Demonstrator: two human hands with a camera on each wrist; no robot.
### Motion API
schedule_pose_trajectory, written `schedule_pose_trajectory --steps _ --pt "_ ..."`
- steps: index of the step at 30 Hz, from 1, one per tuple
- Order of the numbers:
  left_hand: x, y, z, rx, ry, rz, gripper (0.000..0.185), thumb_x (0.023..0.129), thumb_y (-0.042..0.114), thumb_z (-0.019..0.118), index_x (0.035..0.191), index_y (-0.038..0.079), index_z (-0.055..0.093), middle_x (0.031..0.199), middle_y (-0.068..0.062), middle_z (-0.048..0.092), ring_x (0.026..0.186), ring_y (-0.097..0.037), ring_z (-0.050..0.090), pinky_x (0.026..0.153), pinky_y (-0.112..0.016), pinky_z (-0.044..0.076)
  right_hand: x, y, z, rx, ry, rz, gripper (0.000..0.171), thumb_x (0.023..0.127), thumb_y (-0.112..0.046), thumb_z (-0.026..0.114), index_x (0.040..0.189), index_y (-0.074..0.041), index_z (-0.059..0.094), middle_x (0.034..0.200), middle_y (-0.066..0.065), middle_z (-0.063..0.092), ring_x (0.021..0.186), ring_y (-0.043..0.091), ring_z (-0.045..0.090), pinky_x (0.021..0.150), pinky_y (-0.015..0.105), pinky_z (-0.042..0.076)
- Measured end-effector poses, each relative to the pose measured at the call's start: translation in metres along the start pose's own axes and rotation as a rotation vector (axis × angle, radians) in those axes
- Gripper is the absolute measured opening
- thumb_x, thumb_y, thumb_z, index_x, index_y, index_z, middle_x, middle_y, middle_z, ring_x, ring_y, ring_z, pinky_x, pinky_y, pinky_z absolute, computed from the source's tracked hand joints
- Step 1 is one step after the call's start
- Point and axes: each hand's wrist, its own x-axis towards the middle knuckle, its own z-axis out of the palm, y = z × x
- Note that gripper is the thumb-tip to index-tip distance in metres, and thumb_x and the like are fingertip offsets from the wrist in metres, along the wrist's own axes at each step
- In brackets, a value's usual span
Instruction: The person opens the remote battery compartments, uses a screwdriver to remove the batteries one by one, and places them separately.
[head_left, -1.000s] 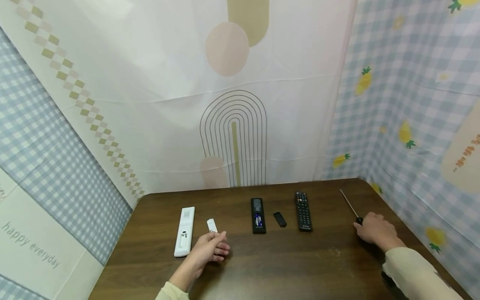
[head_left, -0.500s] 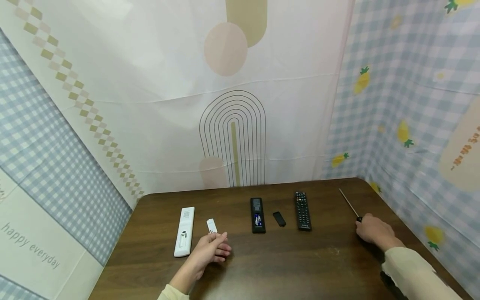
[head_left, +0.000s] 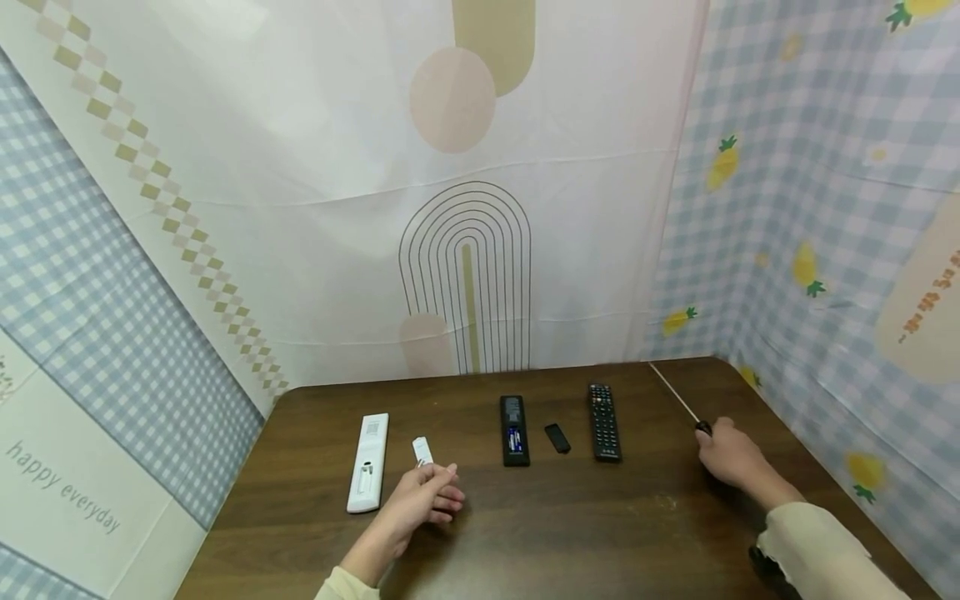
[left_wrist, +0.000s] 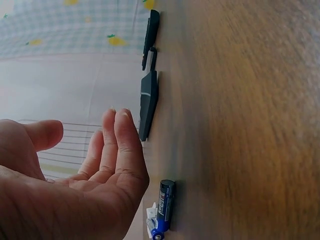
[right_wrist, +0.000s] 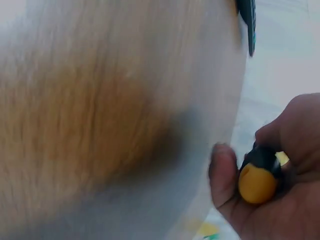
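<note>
My right hand [head_left: 733,454] grips a screwdriver [head_left: 675,395] by its black handle, and the long thin shaft points away toward the back of the table. In the right wrist view the handle's orange butt end [right_wrist: 257,184] shows between thumb and fingers. My left hand [head_left: 422,498] hovers low over the table with relaxed, slightly bent fingers and nothing between them. Just beyond its fingertips lies a small white battery cover [head_left: 422,448]. Beside that hand, the left wrist view shows a blue and black battery [left_wrist: 165,205] on the tabletop.
A white remote [head_left: 368,462] lies at the left, its battery bay uncovered. A black remote [head_left: 514,431] with blue batteries in its bay is mid-table, beside a black cover [head_left: 557,438]. Another black remote [head_left: 604,422] lies buttons up. Fabric curtains [head_left: 337,275] surround the table.
My right hand has shifted a little left with the screwdriver, and its shaft has swung left and farther back. My left hand stays almost still.
</note>
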Motion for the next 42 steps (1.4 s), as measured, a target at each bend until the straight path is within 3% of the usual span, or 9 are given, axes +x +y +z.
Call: schedule_pose_trajectory --steps 3,9,19,26,33,42 --pt "-0.001 0.0 -0.002 0.003 0.0 0.0 0.05 0.111 0.04 0.056 0.124 -0.008 0.059 0.1 -0.011 0.077 0.086 -0.015 0.072 0.075 -0.031 0.063 -0.004 -0.016 0.006 0.04 0.049 -0.069 0.04 0.117 -0.026 0.031 0.116 0.014 0.038 0.078 0.013 0.05 0.067 0.025 0.049 0.061 0.037 0.039" --pt "-0.002 0.0 -0.004 -0.007 0.01 0.003 0.047 0.111 0.037 0.055 0.124 -0.008 0.058 0.098 -0.009 0.076 0.085 -0.015 0.072 0.074 -0.03 0.062 -0.02 -0.055 0.017 0.087 0.136 -0.184 0.032 0.117 -0.026 0.039 0.119 0.006 0.042 0.077 0.007 0.052 0.063 0.02 0.048 0.057 0.034 0.038" --pt "-0.001 0.0 -0.005 -0.03 0.004 -0.004 0.051 0.11 0.041 0.058 0.124 -0.008 0.057 0.097 -0.006 0.075 0.085 -0.014 0.072 0.074 -0.028 0.061 -0.049 -0.093 0.029 0.039 0.192 -0.416 0.012 0.113 -0.023 0.055 0.111 -0.011 0.053 0.074 -0.005 0.049 0.058 0.003 0.04 0.052 0.024 0.035" --pt "0.0 0.0 -0.006 -0.03 0.007 -0.013 0.047 0.111 0.038 0.055 0.124 -0.007 0.057 0.097 -0.006 0.075 0.084 -0.014 0.071 0.074 -0.028 0.06 -0.053 -0.095 0.034 0.017 0.223 -0.437 0.009 0.11 -0.019 0.06 0.111 -0.011 0.056 0.073 -0.008 0.049 0.058 0.001 0.039 0.054 0.023 0.034" --pt "-0.001 0.0 -0.004 -0.032 0.0 -0.01 0.048 0.112 0.039 0.055 0.125 -0.007 0.057 0.098 -0.008 0.075 0.085 -0.015 0.071 0.074 -0.029 0.061 -0.052 -0.086 0.036 -0.011 0.222 -0.403 0.009 0.109 -0.019 0.061 0.111 -0.011 0.056 0.073 -0.007 0.05 0.059 0.003 0.04 0.054 0.024 0.034" --pt "0.006 0.006 0.012 -0.032 -0.026 0.005 0.047 0.111 0.037 0.057 0.125 -0.009 0.06 0.1 -0.01 0.076 0.084 -0.013 0.072 0.074 -0.027 0.061 -0.052 -0.087 0.046 -0.012 0.175 -0.38 0.011 0.11 -0.025 0.061 0.112 -0.015 0.057 0.075 -0.008 0.051 0.059 0.003 0.04 0.054 0.024 0.034"
